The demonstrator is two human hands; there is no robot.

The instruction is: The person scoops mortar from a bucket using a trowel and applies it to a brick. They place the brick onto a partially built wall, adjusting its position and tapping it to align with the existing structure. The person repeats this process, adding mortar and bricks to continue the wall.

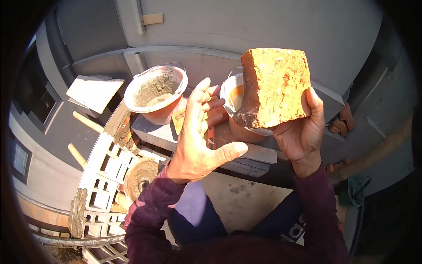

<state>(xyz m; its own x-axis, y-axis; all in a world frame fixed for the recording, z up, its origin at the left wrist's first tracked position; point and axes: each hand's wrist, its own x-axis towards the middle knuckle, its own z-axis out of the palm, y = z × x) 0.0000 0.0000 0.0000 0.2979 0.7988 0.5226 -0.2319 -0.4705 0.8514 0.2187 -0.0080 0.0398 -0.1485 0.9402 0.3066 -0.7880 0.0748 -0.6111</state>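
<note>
A broken orange-red brick (279, 86) is raised in front of me, sunlit on its broad face. My right hand (301, 136) grips it from below and along its right side, thumb on the edge. My left hand (198, 136) is held apart to the left of the brick, fingers stretched and thumb out, with nothing in it. Behind the left hand, a mortar bucket (162, 115) has grey mortar stuck to its inside. Another bucket (225, 90), partly hidden by the brick, has liquid in it.
Pale hollow blocks (99, 196) form a wall on the left, with a round mortar-smeared container (136, 178) beside it. A white board (94, 93) juts out behind. Loose bricks (340, 122) and a green bucket (351, 192) are at the right. A grey wall (206, 24) rises at the back.
</note>
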